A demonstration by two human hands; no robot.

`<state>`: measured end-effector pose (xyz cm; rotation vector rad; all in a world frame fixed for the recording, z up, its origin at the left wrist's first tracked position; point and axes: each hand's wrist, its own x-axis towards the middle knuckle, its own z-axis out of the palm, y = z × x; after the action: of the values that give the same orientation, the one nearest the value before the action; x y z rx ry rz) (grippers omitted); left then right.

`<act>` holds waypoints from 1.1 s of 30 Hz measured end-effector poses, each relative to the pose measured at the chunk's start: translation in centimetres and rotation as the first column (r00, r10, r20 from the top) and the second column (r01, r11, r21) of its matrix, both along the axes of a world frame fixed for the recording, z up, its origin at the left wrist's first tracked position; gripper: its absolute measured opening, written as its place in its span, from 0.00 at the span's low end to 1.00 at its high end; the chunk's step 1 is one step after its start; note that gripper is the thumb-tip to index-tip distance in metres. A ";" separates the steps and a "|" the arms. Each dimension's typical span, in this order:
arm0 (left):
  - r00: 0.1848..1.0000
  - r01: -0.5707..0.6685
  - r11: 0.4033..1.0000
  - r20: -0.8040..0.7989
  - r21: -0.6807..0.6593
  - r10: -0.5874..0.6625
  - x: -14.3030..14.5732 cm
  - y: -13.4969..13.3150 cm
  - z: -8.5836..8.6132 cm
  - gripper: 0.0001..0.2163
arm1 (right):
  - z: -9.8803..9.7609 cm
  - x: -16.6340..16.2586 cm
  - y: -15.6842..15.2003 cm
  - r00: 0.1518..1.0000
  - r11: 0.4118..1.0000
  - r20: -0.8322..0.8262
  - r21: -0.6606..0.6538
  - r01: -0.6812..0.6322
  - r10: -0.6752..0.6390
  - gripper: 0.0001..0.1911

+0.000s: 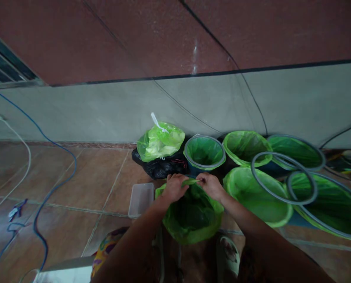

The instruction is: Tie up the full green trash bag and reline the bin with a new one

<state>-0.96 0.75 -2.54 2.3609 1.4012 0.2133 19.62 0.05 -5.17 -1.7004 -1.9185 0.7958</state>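
My left hand (pixel 174 188) and my right hand (pixel 211 184) both grip the far rim of a green plastic bag (pixel 193 218) that lines a bin in front of me. The fingers of each hand are curled over the bag's edge, and the two hands nearly meet at the middle. The bin under the bag is mostly hidden by the plastic and by my forearms. Just beyond my hands stands a blue bin (pixel 204 154) with a green liner held by a grey ring.
Several more green-lined bins (pixel 246 146) stand to the right, with a loose grey ring (pixel 283 177) lying across them. A tied green bag (pixel 160 141) sits on a black bag (pixel 160 167) by the wall. A clear plastic lid (pixel 140 199) lies on the tiles. A blue cable (pixel 50 173) runs across the floor at left.
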 end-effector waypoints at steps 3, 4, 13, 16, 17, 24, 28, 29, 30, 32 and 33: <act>1.000 0.017 1.000 -0.003 0.022 -0.017 0.4 0.3 -0.2 0.07 | 0.3 -0.1 0.0 0.998 1.000 -0.056 -0.021 0.022 -0.023 0.06; 1.000 0.023 0.999 -0.008 0.022 -0.023 0.5 0.4 -0.2 0.07 | 0.4 0.0 0.0 0.998 0.999 -0.057 -0.026 0.029 -0.030 0.05; 0.974 -0.159 0.986 -0.169 -0.043 0.149 0.5 0.7 0.5 0.11 | 1.1 0.4 0.1 0.998 0.999 0.061 -0.043 0.014 -0.012 0.06; 0.973 -0.191 0.977 -0.152 -0.090 0.176 0.0 1.1 0.7 0.09 | 1.2 1.1 0.3 0.988 0.998 0.154 -0.048 0.027 -0.019 0.06; 0.974 -0.192 0.976 -0.137 -0.101 0.178 -0.3 1.3 0.8 0.09 | 1.2 1.4 0.4 0.982 0.998 0.186 -0.052 0.034 -0.023 0.06; 0.988 -0.151 0.987 -0.055 -0.064 0.147 -1.8 2.3 0.3 0.09 | 0.9 2.8 0.8 0.955 0.985 0.282 -0.113 0.127 -0.091 0.08; 0.958 -0.266 0.959 -0.139 -0.102 0.251 -2.0 2.5 -0.8 0.11 | 0.3 2.7 0.9 0.964 0.973 0.247 -0.176 0.149 -0.103 0.10; 0.949 -0.296 0.947 -0.151 -0.128 0.276 -2.1 2.6 -1.2 0.11 | 0.1 2.7 1.0 0.963 0.967 0.248 -0.203 0.157 -0.105 0.10; 0.942 -0.320 0.934 -0.156 -0.159 0.296 -2.3 2.6 -1.6 0.11 | -0.2 2.7 1.0 0.961 0.958 0.256 -0.230 0.169 -0.108 0.11; 0.932 -0.356 0.908 -0.159 -0.222 0.327 -2.7 2.9 -2.5 0.11 | -1.0 2.7 1.0 0.952 0.941 0.280 -0.271 0.200 -0.122 0.11; 0.928 -0.369 0.897 -0.159 -0.244 0.338 -3.0 3.0 -2.9 0.11 | -1.5 2.8 1.1 0.948 0.936 0.290 -0.280 0.214 -0.130 0.11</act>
<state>-3.91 3.79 -5.44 1.9107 1.7867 -0.0168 22.43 1.11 -6.66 -2.2354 -1.8482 0.8701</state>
